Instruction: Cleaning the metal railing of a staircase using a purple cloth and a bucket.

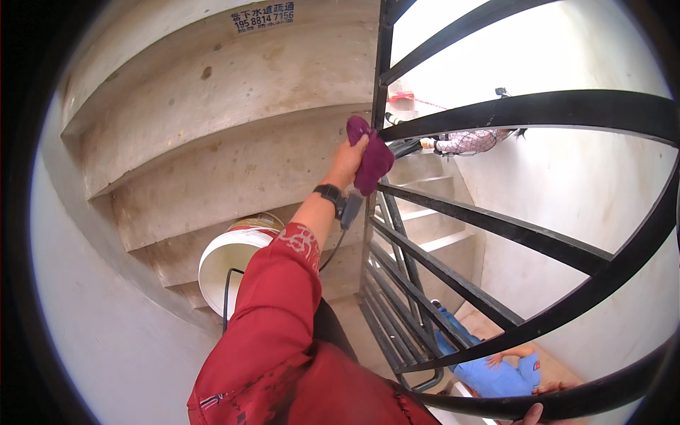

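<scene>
My left hand (348,159) grips a crumpled purple cloth (376,164) against the black metal railing post (380,64), where a horizontal bar joins it. A black strap with a small wired device (350,211) sits on that wrist, below a red sleeve (281,281). At the lower right edge, my right hand (533,414) is closed around the curved black handrail (600,396); only a thumb and some fingertips show. A white plastic bucket (212,265) stands on the stairs left of my arm, its mouth partly covered by the sleeve.
Concrete steps (239,111) rise ahead, with printed writing on one riser. A pale wall (85,297) curves along the left. Beyond the railing, a person in a patterned top (473,142) is on the lower flight (446,239). Another person in a blue shirt (494,377) stands below.
</scene>
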Available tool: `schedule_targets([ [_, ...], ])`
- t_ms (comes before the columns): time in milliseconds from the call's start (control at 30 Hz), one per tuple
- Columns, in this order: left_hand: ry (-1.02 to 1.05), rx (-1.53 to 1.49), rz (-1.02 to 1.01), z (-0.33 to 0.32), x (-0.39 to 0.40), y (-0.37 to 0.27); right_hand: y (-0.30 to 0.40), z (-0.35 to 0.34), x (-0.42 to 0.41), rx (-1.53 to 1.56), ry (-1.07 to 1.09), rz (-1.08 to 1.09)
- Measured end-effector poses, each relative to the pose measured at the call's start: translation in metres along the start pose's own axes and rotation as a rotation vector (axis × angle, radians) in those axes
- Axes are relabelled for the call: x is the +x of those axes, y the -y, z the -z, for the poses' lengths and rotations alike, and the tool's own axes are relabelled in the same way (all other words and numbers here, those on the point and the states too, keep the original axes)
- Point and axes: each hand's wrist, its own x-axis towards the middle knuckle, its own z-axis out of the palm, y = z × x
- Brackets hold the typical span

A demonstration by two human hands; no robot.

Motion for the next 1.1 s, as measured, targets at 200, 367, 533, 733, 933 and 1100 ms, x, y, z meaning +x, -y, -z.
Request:
schedule_targets([
  [200, -0.042, -0.153, -0.016, -0.01, -0.048, 0.06, -0.005, 0.007, 0.002, -0.022, 0.052, 0.0],
  [367, -0.168, -0.378, -0.215, -0.007, -0.012, 0.041, -0.003, 0.013, -0.002, -0.094, 0.044, 0.026],
  [533, -0.103, -0.27, 0.218, 0.037, 0.071, 0.022, -0.015, 0.01, 0.015, -0.082, 0.057, 0.04],
  [733, -0.105, -0.15, 0.168, 0.02, 0.061, 0.024, -0.005, 0.019, 0.004, -0.117, 0.065, 0.042],
  [933, -0.114, 0.18, -0.219, -0.023, -0.001, -0.005, -0.005, 0.017, 0.002, -0.142, 0.071, 0.043],
  [1100, -0.161, 0.513, -0.337, 0.021, 0.059, -0.006, -0.012, -0.002, 0.01, -0.055, 0.044, 0.042],
])
